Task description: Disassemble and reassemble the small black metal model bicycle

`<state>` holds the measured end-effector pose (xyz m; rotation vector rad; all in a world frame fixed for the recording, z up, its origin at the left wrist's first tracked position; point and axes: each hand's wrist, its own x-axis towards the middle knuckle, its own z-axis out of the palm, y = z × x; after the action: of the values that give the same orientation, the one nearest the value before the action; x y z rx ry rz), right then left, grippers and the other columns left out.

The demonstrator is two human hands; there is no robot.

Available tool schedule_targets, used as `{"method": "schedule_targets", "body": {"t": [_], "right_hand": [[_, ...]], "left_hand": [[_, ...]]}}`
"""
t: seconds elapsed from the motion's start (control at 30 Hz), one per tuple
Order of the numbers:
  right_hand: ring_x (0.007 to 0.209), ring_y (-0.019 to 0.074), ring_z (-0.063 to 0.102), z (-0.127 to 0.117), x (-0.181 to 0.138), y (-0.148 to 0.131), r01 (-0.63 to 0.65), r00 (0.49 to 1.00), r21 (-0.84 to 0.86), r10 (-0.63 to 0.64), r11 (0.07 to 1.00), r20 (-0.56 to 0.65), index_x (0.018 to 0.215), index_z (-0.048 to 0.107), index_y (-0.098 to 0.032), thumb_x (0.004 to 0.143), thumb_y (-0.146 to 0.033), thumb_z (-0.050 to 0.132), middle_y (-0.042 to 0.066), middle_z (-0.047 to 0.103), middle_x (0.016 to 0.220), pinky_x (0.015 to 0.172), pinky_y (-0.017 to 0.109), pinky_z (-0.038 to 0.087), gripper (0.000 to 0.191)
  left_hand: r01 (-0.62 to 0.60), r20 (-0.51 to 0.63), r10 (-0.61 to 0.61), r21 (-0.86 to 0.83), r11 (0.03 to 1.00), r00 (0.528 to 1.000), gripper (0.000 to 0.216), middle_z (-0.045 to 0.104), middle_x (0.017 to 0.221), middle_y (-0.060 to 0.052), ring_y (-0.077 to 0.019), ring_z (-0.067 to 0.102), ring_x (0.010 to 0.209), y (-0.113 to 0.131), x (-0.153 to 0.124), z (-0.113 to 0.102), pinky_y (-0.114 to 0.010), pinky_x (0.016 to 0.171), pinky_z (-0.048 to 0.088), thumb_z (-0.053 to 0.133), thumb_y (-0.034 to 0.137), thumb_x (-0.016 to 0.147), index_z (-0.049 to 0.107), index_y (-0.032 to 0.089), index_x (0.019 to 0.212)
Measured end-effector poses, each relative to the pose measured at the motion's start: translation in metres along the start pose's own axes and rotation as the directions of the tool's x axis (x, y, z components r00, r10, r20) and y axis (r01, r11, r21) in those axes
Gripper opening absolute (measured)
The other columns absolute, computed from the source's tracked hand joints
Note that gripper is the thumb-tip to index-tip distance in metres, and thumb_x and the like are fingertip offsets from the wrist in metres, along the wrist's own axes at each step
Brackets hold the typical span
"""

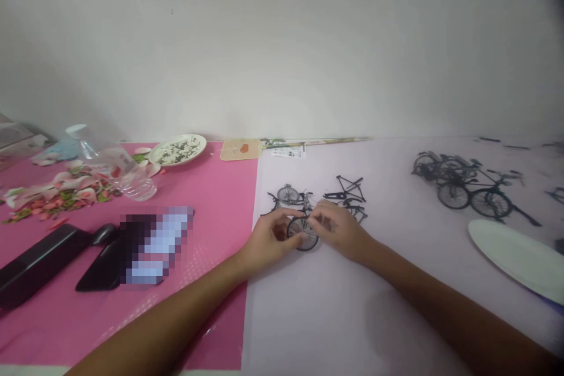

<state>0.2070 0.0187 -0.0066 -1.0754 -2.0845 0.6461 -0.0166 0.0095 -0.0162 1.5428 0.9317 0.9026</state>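
Note:
My left hand (269, 239) and my right hand (339, 229) meet over a small black spoked toy bicycle wheel (303, 234) on the pale lilac sheet (335, 305). Both hands pinch the wheel, left fingers at its left rim, right fingers at its top right. Just behind the hands lie loose model parts: a second small wheel (288, 193) and black bicycle frame pieces (350, 189). Some parts under my right hand are hidden.
Assembled black miniature bicycles (473, 185) stand at the far right, with a white plate (515, 258) in front. On the pink mat (207, 182) lie a black case (37, 264), a clear plastic bottle (115, 165), pink petals (61, 191) and a filled dish (178, 148).

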Motion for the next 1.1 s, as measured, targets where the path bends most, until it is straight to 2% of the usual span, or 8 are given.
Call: {"method": "schedule_targets", "body": {"t": [0.1,0.27,0.5,0.83,1.1], "right_hand": [[0.074,0.017,0.055,-0.002,0.001,-0.001,-0.014,1.0,0.022,0.014,1.0,0.001,0.081,0.06,-0.021,0.103,-0.028,0.056,0.001,0.058,0.079,0.066,0.029,0.044,0.023],[0.075,0.0168,0.055,-0.002,0.001,-0.001,-0.035,0.999,0.031,0.035,0.999,-0.01,0.081,0.059,-0.021,0.102,-0.027,0.056,0.001,0.058,0.08,0.066,0.029,0.044,0.022],[0.075,0.0178,0.055,-0.002,0.0,0.0,-0.045,0.999,0.033,0.045,0.998,-0.009,0.081,0.059,-0.021,0.102,-0.028,0.057,0.002,0.058,0.081,0.067,0.031,0.044,0.022],[0.077,0.0191,0.056,-0.001,0.0,0.004,0.0,0.996,-0.004,0.0,1.0,-0.085,0.083,0.061,-0.022,0.102,-0.027,0.058,0.002,0.06,0.082,0.069,0.031,0.045,0.019],[0.072,0.0184,0.056,-0.001,0.001,0.007,0.019,0.988,-0.056,-0.028,0.998,-0.151,0.084,0.06,-0.023,0.102,-0.028,0.06,0.001,0.062,0.082,0.093,0.041,0.047,0.018]], "left_hand": [[-0.003,-0.033,0.002,-0.03,1.0,0.999,0.051,0.061,0.074,0.002,-0.0127,0.058,0.067,0.001,-0.001,0.0,-0.025,0.064,0.045,0.081,0.036,0.084,0.061,0.021,0.129],[-0.017,-0.1,0.0,-0.175,0.984,0.995,0.042,0.065,0.08,0.0,-0.0137,0.064,0.072,-0.007,0.001,-0.003,-0.026,0.071,0.052,0.069,0.036,0.094,0.051,0.02,0.129],[-0.057,-0.115,0.037,-0.175,0.983,0.993,0.036,0.061,0.078,0.004,-0.0114,0.06,0.067,-0.012,0.002,-0.005,-0.025,0.069,0.051,0.063,0.021,0.092,0.05,0.022,0.126],[-0.035,-0.079,0.021,-0.177,0.984,0.997,0.037,0.063,0.079,0.002,-0.0126,0.064,0.07,-0.01,0.002,-0.004,-0.027,0.072,0.051,0.062,0.014,0.087,0.052,0.02,0.121],[0.009,-0.046,-0.02,-0.226,0.974,0.999,0.037,0.067,0.084,0.0,-0.0161,0.072,0.074,-0.008,0.002,-0.001,-0.03,0.075,0.054,0.065,0.016,0.086,0.052,0.021,0.12]]}}
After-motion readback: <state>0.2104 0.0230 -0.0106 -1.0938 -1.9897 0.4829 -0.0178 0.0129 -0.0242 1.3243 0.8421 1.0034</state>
